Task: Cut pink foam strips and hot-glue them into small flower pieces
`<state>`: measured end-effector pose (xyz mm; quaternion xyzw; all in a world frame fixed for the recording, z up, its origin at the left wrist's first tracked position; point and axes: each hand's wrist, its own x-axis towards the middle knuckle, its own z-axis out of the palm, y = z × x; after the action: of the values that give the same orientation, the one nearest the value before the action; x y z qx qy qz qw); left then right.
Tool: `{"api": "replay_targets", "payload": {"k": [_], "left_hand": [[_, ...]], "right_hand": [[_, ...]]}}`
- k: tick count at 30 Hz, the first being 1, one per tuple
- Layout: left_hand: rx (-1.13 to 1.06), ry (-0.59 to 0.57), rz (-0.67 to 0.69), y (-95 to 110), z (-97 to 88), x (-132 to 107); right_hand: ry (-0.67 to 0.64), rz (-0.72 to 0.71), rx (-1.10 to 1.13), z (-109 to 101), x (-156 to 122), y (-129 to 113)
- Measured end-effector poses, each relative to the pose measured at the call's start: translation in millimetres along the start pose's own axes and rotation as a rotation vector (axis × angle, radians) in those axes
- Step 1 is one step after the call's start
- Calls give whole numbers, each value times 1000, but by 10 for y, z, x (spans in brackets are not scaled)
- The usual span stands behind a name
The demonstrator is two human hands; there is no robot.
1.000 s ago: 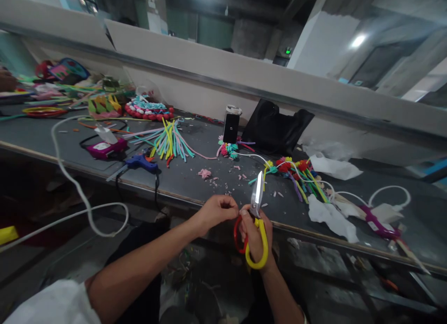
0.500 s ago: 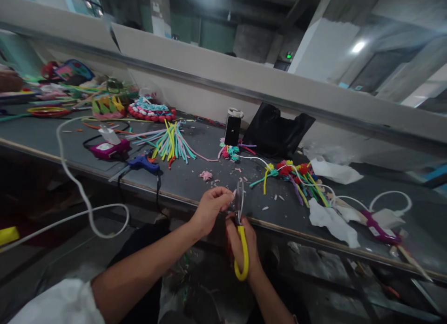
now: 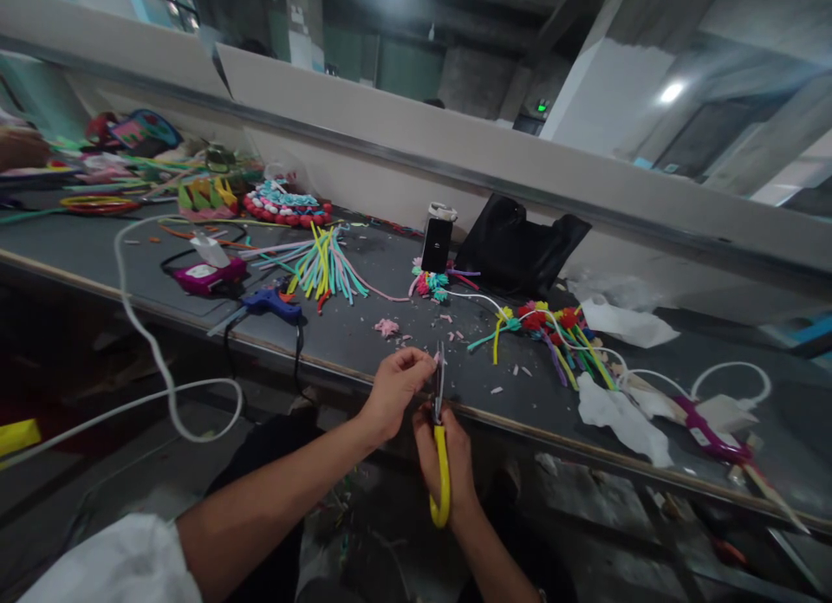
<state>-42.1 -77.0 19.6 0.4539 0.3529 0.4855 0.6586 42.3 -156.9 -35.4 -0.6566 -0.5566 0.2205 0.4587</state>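
My left hand [image 3: 398, 388] pinches a small pink piece of pipe cleaner [image 3: 438, 357] at its fingertips, just above the table's front edge. Yellow-handled scissors [image 3: 443, 477] are gripped in my right hand [image 3: 458, 460], their blades pointing up and away from me. The blades stand right beside the pink piece; whether they touch it I cannot tell. A fuzzy pink clump [image 3: 386, 327] lies on the table beyond my left hand, with pink snippets [image 3: 450, 334] scattered around it.
A fan of pipe cleaners [image 3: 328, 269] and a blue glue gun [image 3: 273, 303] lie left. A phone [image 3: 436, 244] stands upright near a black bag [image 3: 523, 248]. Colourful pipe-cleaner flowers [image 3: 542, 319], white paper [image 3: 624, 421] and a white cable [image 3: 146, 343] spread across the dark table [image 3: 364, 352].
The scissors and my right hand have shifted slightly left, and the blades look narrower, more closed together. My left hand keeps its pinch on the pink piece.
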Motion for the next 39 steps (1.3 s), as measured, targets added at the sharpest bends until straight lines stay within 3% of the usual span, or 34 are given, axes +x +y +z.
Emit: {"api": "replay_targets", "payload": {"k": [7,39], "left_hand": [[49,12,13,-1,25,-12],[52,24,14,-12,19,0]], "right_hand": [[16,10,-68,-11,-4,13],[46,-2,-1,-22,-15,-60]]}}
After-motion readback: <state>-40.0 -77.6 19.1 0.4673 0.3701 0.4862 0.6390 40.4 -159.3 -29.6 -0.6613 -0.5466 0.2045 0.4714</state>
